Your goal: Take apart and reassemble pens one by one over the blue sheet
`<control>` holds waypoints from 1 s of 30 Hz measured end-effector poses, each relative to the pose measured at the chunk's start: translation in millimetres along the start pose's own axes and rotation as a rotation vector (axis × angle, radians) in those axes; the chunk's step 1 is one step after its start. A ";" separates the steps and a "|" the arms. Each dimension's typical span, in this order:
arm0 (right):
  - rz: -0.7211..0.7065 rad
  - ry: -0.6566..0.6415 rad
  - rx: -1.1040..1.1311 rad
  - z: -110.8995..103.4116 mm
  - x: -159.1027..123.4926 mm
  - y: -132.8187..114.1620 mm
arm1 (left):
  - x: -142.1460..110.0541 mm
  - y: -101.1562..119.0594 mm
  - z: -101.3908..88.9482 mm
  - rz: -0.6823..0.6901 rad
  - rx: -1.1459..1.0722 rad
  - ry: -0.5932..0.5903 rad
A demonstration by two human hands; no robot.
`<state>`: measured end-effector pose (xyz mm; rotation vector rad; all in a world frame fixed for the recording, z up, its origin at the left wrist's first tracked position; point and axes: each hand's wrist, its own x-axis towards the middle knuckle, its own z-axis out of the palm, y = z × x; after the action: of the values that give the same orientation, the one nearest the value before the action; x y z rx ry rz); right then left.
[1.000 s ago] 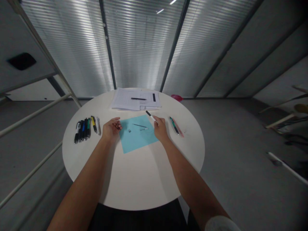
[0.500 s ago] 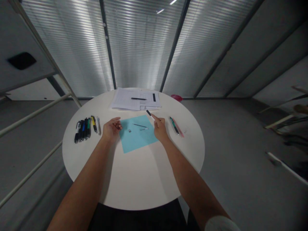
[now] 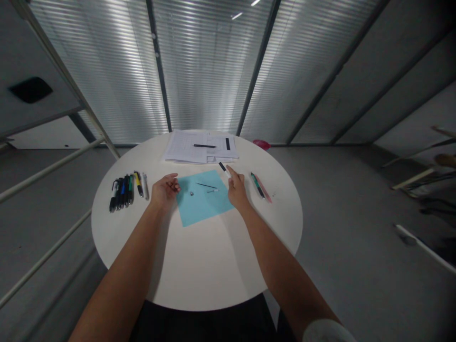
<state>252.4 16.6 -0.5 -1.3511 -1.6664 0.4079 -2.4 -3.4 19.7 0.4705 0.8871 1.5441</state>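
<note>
Head view: a black-and-white marker (image 3: 224, 169) sits tilted at the fingertips of the right hand (image 3: 237, 190), its white lower end meeting the partly extended fingers; the view is too small to confirm a grip. The left hand (image 3: 166, 190) is loosely curled, with nothing visible in it, at the left edge of a light-blue sheet (image 3: 203, 204). On the sheet lie a thin black rod (image 3: 206, 185), a small metal part (image 3: 191, 194) and a small pale part (image 3: 213, 191). A row of pens (image 3: 121, 194) lies left of the sheet, and two pens (image 3: 259, 186) lie right of it. Stacked papers (image 3: 199, 147) carrying a black pen (image 3: 204, 146) rest at the far side of the round white table (image 3: 199, 280), with a pink object (image 3: 261, 144) just beyond its rim
</note>
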 end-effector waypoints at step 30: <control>0.010 -0.100 -0.171 2.3 -1.9 -1.0 | 0.4 -0.2 -0.7 -0.002 0.007 -0.023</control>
<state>249.9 15.3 -1.8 -1.4851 -1.8114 0.3508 -2.8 -3.2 19.1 0.4913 0.8752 1.5317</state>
